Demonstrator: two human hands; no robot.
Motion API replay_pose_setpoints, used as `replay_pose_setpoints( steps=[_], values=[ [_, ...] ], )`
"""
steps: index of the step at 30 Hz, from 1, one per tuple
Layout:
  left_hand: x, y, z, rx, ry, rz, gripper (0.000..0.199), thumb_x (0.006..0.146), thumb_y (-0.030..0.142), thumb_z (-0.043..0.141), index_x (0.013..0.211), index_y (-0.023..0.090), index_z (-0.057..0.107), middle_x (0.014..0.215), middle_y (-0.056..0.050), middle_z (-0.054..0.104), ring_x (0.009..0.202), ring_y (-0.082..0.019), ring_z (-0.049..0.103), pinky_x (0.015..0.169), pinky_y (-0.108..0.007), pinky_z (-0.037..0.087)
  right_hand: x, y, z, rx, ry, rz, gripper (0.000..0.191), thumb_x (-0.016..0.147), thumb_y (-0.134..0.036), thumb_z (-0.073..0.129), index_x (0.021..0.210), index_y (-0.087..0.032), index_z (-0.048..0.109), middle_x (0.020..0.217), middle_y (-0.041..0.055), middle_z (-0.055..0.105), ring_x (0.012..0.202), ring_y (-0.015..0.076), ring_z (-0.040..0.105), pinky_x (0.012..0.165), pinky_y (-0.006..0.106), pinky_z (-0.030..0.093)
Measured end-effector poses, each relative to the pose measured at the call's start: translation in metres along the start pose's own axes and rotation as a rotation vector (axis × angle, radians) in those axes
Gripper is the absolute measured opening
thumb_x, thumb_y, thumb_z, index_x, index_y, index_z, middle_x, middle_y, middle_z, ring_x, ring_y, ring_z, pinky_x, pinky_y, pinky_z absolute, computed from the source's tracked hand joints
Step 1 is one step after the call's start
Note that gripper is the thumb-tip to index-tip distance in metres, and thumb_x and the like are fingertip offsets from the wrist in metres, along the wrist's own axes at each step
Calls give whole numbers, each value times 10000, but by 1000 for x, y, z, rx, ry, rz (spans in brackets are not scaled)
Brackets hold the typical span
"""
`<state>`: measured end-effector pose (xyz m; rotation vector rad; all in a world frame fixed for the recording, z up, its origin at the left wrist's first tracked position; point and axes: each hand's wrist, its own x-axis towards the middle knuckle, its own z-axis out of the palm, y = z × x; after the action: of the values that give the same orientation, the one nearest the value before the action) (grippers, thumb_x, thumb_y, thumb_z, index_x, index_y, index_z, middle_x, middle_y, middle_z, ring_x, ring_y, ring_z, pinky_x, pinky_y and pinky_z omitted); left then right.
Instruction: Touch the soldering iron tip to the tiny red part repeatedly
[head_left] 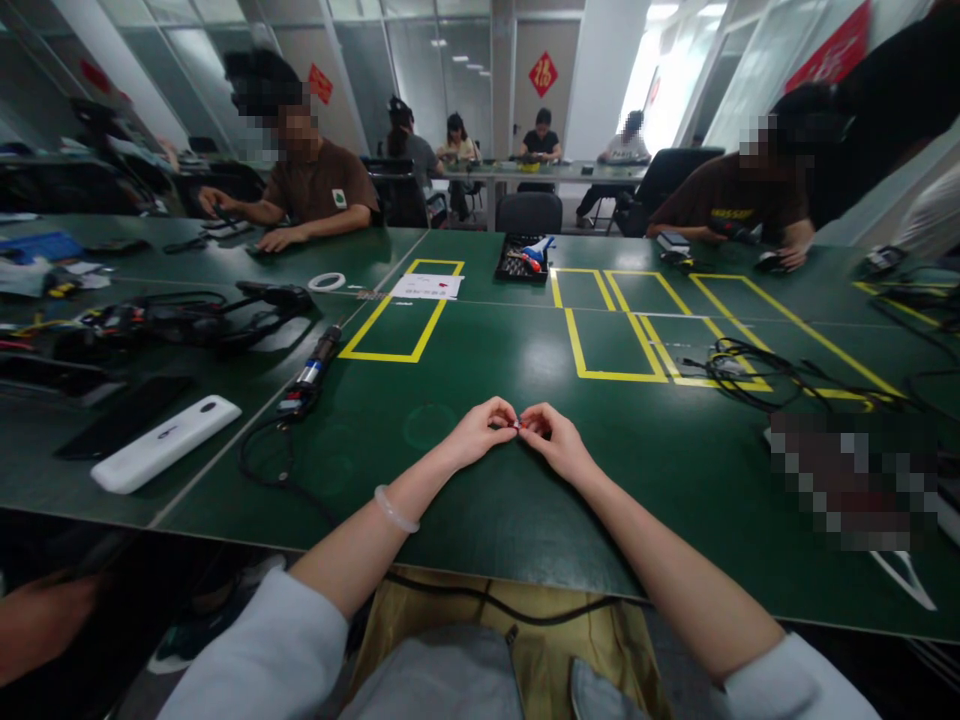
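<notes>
Just above the green table (480, 520), my left hand (484, 432) and my right hand (553, 438) meet fingertip to fingertip. Between them is a tiny piece with red on it (518, 424), too small to identify. Thumb and forefinger of each hand are pinched at this piece, and most of it is hidden by the fingers. A pale bangle (395, 510) circles my left wrist. To the left of my hands lies a dark electric screwdriver (311, 372) with a cable.
Yellow tape rectangles (622, 377) mark the table. A black tray (521, 262) of tools stands behind my hands. On the left lie a white case (166, 445), a tape roll (327, 282) and wiring (180, 315); black cables (739, 370) lie right. Several people sit around.
</notes>
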<state>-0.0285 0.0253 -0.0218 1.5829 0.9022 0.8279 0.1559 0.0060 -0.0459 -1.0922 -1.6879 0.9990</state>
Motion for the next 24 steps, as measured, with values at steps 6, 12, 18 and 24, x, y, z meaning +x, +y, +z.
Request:
replay_pose_setpoints(
  steps=[6,12,18,24],
  values=[
    [-1,-2,1,42,2,-8,210,716,207,675,883,142,564,874,-30,623,817,-124,594,797,-280,452,-1,0,-1,-26,-15,4,209,769,-288,637,940,-175,598,801,15,632,723,140,584,667,272,456],
    [-1,4,-7,98,-10,1,262,741,303,671,928,152,568,925,-49,636,830,-137,609,794,-292,471,-2,-3,-5,-15,-34,2,190,800,-315,620,923,-170,620,813,24,641,719,139,580,664,268,451],
    [-18,20,-94,579,199,-4,425,828,440,538,1160,175,540,1179,-96,591,1042,-199,576,916,-363,455,-1,-4,-6,10,-40,6,217,803,-328,624,954,-175,589,778,8,607,674,126,538,641,256,435],
    [-75,9,-207,1324,646,-313,622,817,462,519,1343,148,415,1379,-178,411,1266,-372,375,1012,-492,354,-2,-8,-6,-17,-83,1,171,825,-326,604,907,-176,609,760,3,587,655,122,507,624,252,408]
  ],
)
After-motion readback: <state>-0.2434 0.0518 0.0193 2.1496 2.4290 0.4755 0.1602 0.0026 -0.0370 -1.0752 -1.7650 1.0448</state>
